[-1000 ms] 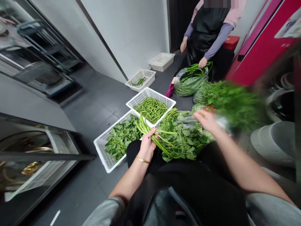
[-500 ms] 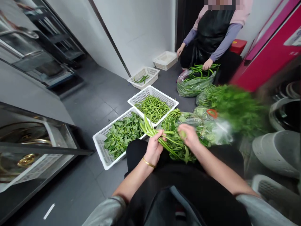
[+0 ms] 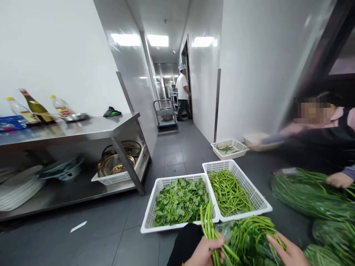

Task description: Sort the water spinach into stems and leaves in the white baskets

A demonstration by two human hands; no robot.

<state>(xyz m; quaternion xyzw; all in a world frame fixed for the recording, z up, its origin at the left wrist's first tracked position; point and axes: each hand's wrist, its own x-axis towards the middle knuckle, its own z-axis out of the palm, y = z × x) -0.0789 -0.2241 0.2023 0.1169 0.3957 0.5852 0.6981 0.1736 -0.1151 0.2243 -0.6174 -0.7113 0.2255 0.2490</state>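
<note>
A small bundle of long green stems rises out of my left hand, whose thumb and fingers are closed around it. At the bottom of the view, a heap of leafy greens with curved stems lies just in front of me. My right hand reaches its right side, with thumb and fingers apart and touching the stems. Beyond my hands, a white basket contains picked leaves. Against it stands a second white basket full of trimmed stems.
A co-worker's hand rests on bagged greens at right. A shallow basket with a few stems stands by the wall. A steel table bears bottles on the left. Down the corridor are a trolley and another person.
My view has swung left and up, bringing the corridor and steel table into sight. My left hand still grips the stems. A co-worker now leans, arm outstretched, toward the far basket.
</note>
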